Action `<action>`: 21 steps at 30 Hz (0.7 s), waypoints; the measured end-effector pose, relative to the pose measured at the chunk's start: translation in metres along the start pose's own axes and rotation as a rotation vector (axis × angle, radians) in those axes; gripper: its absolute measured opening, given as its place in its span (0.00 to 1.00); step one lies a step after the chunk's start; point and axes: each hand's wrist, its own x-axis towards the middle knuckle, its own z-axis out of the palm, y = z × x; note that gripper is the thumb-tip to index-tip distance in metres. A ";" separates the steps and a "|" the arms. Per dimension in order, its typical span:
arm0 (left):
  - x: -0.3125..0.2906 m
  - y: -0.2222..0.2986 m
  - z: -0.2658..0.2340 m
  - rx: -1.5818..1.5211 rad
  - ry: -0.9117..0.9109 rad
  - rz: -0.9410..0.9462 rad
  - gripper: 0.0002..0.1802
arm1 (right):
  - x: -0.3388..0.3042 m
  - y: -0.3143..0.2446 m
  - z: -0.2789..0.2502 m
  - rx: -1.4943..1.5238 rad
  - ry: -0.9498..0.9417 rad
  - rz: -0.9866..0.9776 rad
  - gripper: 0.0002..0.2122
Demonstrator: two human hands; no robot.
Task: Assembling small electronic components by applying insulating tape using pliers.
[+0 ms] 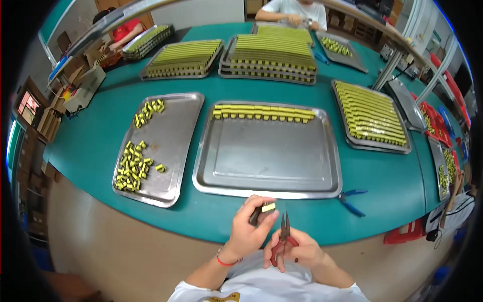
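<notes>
Between the thumb and fingers of my left hand point(245, 227) is a small yellow-and-black block point(268, 207), its yellow face turned up. My right hand point(305, 250) is closed round red-handled needle-nose pliers point(285, 229), whose slim dark jaws point away from me, just right of the block and apart from it. Beyond both hands lies a wide metal tray point(266, 192), with neat rows of yellow-and-black blocks point(264, 111) along its far edge. On the left, another metal tray point(171, 151) carries loose blocks point(132, 167) in two heaps.
Blue-handled pliers point(353, 202) lie by the wide tray's near right corner. Filled trays point(371, 113) stand at right, with stacked trays point(269, 58) at the back. Across the green table point(241, 221) a person in white point(294, 11) works; a red-sleeved person point(130, 31) is at far left.
</notes>
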 end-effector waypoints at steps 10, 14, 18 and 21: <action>0.006 0.007 -0.005 0.241 -0.008 0.287 0.17 | 0.003 -0.012 0.011 0.036 -0.060 0.118 0.21; 0.002 0.001 -0.007 0.243 -0.036 0.337 0.19 | 0.002 -0.006 0.012 0.030 -0.032 0.105 0.20; -0.005 0.002 -0.007 0.253 -0.048 0.282 0.18 | -0.006 -0.003 0.013 0.019 0.013 0.096 0.20; -0.006 0.004 -0.007 0.265 -0.108 0.248 0.17 | -0.010 -0.002 0.009 0.072 -0.039 0.086 0.19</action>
